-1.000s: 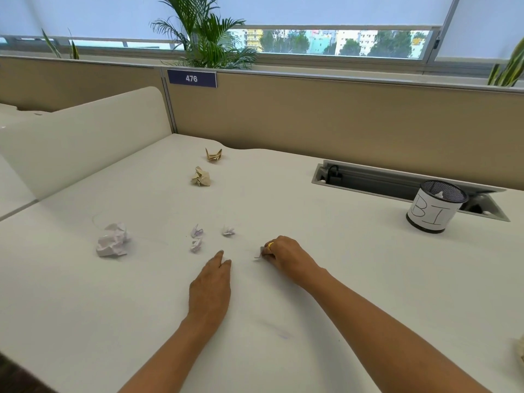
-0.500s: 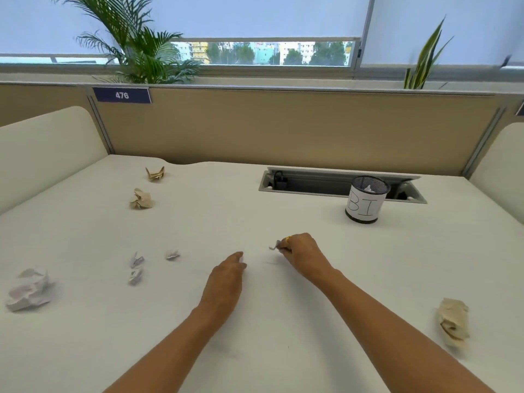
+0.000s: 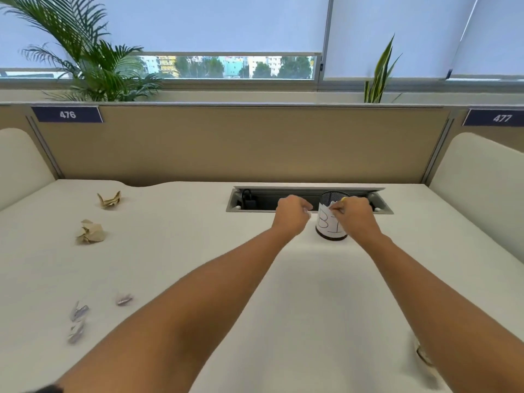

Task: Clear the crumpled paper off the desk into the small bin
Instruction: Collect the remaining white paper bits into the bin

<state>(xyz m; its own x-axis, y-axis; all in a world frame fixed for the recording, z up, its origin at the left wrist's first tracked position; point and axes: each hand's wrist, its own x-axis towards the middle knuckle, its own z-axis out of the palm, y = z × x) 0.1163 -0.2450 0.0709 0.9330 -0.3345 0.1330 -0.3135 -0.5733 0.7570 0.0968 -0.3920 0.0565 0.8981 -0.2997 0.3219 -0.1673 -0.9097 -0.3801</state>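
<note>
The small bin (image 3: 330, 231), a black mesh cup with a white label, stands at the back of the desk by the cable tray. My right hand (image 3: 353, 215) is at its rim, pinching a small white paper scrap (image 3: 331, 206) over the opening. My left hand (image 3: 292, 214) hovers just left of the bin with fingers closed; a pale bit of paper (image 3: 308, 214) shows at its fingertips. Two tan crumpled papers (image 3: 109, 199) (image 3: 90, 232) lie at the far left. Three small white scraps (image 3: 124, 299) (image 3: 78, 311) (image 3: 76, 332) lie at the near left.
An open cable tray (image 3: 255, 202) is sunk into the desk behind the bin. Another tan crumpled paper (image 3: 424, 355) peeks out from behind my right forearm. Beige partition panels (image 3: 226, 143) close off the back and sides.
Both hands have reached forward from the middle of the desk to the bin, the right one carrying its scrap. The view has swung right, and the large white crumpled paper has left the frame.
</note>
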